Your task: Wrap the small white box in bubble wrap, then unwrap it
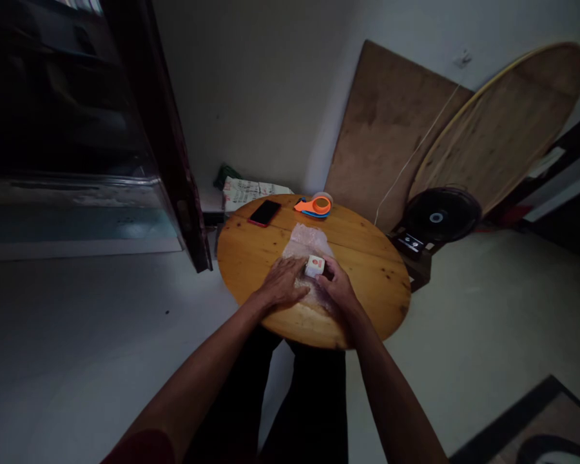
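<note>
A small white box [315,265] with a reddish print on top stands on a sheet of clear bubble wrap [309,240]. My right hand [337,283] grips the box from its right side, thumb in front and fingers behind. Flat on the bubble wrap to the left lies my left hand [285,282], its fingers stretched out and the fingertips close to the box. Whether those fingertips touch the box I cannot tell. Both hands rest over the near half of the round wooden table [377,277].
Toward the table's far edge lie a phone [265,212] with a red edge and an orange tape dispenser [314,205]. Behind the table is a printed white package [251,189]. A black round fan-like device [439,214] stands at the right, before leaning wooden boards [391,122].
</note>
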A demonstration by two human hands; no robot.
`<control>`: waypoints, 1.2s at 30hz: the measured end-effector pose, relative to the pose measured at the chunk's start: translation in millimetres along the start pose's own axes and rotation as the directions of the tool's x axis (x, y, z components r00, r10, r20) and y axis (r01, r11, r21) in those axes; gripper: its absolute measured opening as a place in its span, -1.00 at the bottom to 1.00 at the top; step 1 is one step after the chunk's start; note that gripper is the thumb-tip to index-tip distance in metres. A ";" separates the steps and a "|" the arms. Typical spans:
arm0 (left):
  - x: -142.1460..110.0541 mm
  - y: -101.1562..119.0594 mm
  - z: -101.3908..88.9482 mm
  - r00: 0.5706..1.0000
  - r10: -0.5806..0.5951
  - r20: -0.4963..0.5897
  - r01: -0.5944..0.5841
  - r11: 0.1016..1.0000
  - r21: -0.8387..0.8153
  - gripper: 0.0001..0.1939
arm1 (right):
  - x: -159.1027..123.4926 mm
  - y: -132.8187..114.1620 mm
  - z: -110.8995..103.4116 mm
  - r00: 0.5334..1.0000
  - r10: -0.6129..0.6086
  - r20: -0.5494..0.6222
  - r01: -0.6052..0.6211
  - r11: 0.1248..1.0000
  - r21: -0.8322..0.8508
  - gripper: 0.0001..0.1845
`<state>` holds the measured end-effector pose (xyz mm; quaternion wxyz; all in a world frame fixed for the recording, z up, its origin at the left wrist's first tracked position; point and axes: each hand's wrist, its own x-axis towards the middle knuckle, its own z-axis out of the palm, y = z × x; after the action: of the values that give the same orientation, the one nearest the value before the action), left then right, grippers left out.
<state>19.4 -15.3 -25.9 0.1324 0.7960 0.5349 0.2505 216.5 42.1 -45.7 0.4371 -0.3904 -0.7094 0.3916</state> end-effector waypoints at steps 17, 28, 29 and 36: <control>-0.9 0.1 -2.2 1.000 0.010 0.014 -0.010 1.000 0.003 -0.18 | 6.4 -6.9 -10.6 0.913 0.295 -0.280 -0.149 0.883 0.445 -0.53; -9.3 -2.1 -22.3 1.000 -0.007 0.009 0.007 1.000 0.014 -0.31 | 5.8 -3.9 -12.1 0.909 0.300 -0.288 -0.126 0.858 0.497 -0.58; -14.1 -2.2 -27.1 1.000 0.016 0.016 -0.016 0.999 0.046 -0.38 | 5.8 -4.0 -12.0 0.910 0.297 -0.289 -0.122 0.858 0.499 -0.58; -41.0 13.0 -42.7 0.968 0.211 0.138 -0.240 0.939 0.247 -0.85 | 4.8 -9.4 -12.3 0.919 0.290 -0.266 -0.109 0.837 0.536 -0.63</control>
<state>-5.9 -60.5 5.6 0.0258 0.8751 0.4602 0.1472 224.5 45.4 -31.9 0.5951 -0.3944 -0.4495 0.5369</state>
